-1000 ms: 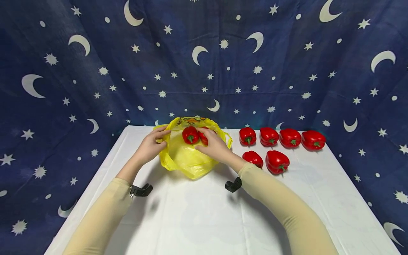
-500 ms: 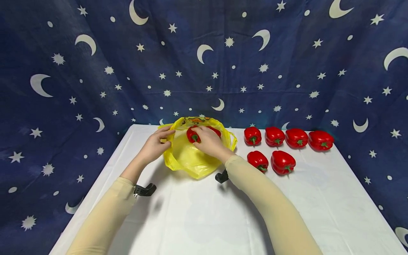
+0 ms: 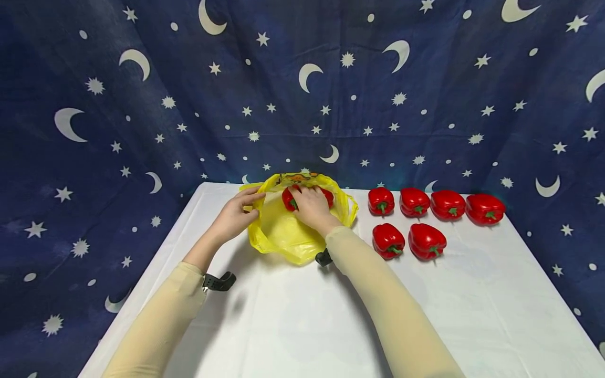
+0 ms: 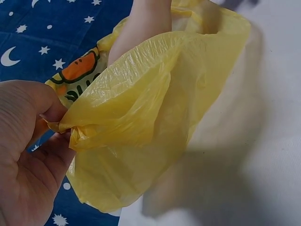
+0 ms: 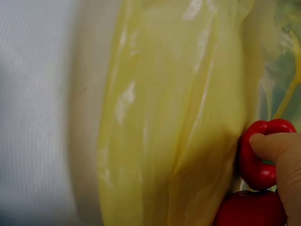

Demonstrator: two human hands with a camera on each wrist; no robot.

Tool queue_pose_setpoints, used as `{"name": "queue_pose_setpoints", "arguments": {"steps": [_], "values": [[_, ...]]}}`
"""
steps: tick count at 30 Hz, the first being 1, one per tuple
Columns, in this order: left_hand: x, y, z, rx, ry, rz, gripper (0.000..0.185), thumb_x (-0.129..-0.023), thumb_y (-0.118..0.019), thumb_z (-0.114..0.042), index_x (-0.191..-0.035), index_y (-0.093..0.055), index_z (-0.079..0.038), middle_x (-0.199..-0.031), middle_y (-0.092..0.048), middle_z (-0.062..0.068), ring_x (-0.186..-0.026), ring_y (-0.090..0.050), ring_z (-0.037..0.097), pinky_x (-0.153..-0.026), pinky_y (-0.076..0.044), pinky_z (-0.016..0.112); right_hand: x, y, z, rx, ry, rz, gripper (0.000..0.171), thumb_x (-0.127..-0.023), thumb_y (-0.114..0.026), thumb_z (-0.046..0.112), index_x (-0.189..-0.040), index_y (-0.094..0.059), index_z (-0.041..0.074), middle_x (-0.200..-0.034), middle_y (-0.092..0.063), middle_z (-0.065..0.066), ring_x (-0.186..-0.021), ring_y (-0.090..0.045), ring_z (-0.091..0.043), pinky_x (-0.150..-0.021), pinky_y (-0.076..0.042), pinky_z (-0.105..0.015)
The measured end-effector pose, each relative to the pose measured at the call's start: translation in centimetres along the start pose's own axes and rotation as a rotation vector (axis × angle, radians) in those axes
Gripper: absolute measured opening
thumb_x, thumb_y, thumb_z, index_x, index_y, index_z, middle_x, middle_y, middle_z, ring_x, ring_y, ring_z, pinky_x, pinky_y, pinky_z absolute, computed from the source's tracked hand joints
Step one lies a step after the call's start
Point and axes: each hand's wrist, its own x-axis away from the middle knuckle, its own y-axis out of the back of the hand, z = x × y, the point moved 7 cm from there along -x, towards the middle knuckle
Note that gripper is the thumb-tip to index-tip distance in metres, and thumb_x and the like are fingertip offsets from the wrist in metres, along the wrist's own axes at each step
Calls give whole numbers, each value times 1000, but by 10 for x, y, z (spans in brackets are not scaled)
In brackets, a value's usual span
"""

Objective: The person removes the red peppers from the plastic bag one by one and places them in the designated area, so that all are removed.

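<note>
A yellow plastic bag lies on the white table with its mouth toward me. At its left rim my left hand pinches the thin plastic between thumb and fingers, plainest in the left wrist view. My right hand reaches inside the bag and grips a red bell pepper, its thumb laid against the pepper in the right wrist view. A second red bell pepper shows just right of that hand, inside the bag. The right fingertips are partly hidden behind the hand.
Right of the bag, several red bell peppers form a back row, with two more peppers in front. A dark blue curtain with moons and stars hangs behind the white table.
My right hand has gone deeper into the bag, from the right pepper over to the left one. The left hand keeps its place at the rim. The head view has shifted slightly.
</note>
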Motion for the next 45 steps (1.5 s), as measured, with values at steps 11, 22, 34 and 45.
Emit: {"name": "queue_pose_setpoints", "arguments": {"steps": [11,22,34,45], "values": [[0,3,4,-34,19,-6,53,-91,-59,-4,-144,-58,-2,-158,-42,5,-130,-52,29,-100,-50,47,9,2,12,-8,188,8,64,-92,-74,18,-151,-49,20,-150,-50,-7,-136,-48,-27,-120,-26,-44],[2,6,7,-43,23,-6,51,-92,-58,-3,-143,-59,-1,-158,-42,8,-130,-52,29,-98,-51,48,36,-1,24,-242,308,93,68,-90,-70,8,-152,-48,22,-157,-42,-2,-137,-48,-23,-114,-38,-38],[2,2,9,-47,37,-3,53,-91,-58,-5,-145,-58,-3,-158,-41,6,-122,-55,28,-97,-52,47,38,-16,11,-710,32,131,98,-81,-87,30,-161,-30,20,-161,-30,-12,-144,-38,-30,-116,-33,-50],[2,0,9,-48,47,0,52,-92,-59,-6,-144,-59,-4,-157,-42,3,-123,-55,29,-100,-50,46,38,-27,8,-843,-73,110,99,-78,-90,27,-159,-33,20,-159,-32,-12,-145,-37,-30,-118,-30,-48]]}}
